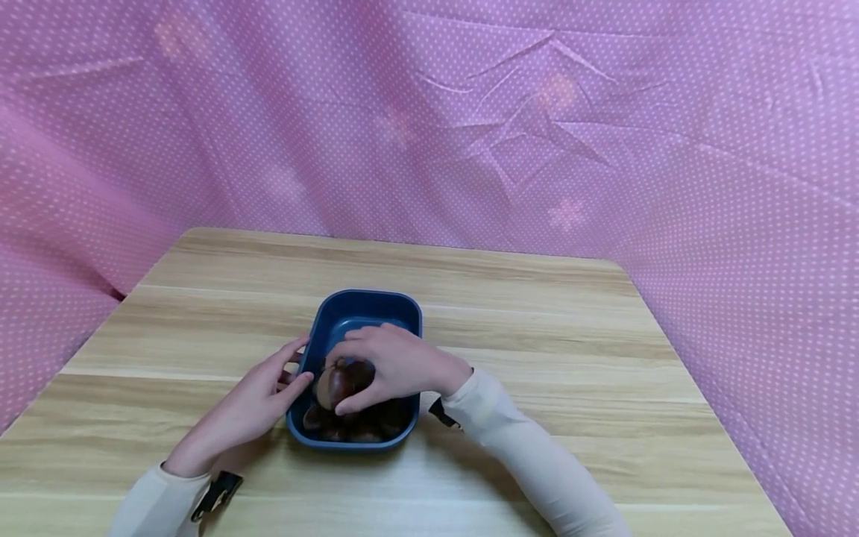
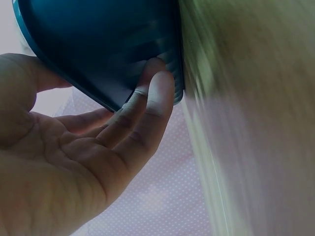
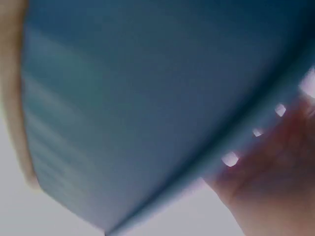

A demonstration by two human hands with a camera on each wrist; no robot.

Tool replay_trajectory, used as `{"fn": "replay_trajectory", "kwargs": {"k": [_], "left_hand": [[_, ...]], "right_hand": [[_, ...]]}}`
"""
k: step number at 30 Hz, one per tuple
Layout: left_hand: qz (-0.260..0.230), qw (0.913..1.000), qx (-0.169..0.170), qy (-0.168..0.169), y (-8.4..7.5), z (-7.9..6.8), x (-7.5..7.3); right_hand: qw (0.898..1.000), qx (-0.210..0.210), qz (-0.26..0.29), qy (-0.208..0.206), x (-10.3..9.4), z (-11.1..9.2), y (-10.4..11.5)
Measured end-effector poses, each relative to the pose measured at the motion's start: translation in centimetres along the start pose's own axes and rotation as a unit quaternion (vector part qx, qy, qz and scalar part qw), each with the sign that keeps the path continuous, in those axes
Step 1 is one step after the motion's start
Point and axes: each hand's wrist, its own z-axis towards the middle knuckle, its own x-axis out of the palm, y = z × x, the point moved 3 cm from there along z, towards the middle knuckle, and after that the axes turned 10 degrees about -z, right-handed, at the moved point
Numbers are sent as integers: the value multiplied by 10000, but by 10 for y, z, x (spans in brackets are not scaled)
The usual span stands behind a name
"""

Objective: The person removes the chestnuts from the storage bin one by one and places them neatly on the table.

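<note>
A deep blue rectangular container with rounded corners stands on the table. Dark brown, glossy chestnuts lie in its near half. My left hand holds the container's left side, thumb at the rim; the left wrist view shows its fingertips against the outer wall. Reaching over from the right, my right hand pinches a brown chestnut with a pale base between thumb and fingers, above the others. In the right wrist view the container's wall hides the fingertips and the chestnut.
A light wood-grain table lies under the container. Pink polka-dot cloth hangs behind the table and along both its sides. Each forearm wears a pale sleeve and a black strap at the wrist.
</note>
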Motion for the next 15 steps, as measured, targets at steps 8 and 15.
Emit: {"fn": "replay_trajectory", "kwargs": {"k": [8,15], "left_hand": [[-43,10000,51,8,2,3,-3],[-86,9999,124,-1,3,5,-7]], "right_hand": [[9959,489,495,-580,-27,-19,-31],[9777,1294,1349,-958,-37,-46,-74]]}}
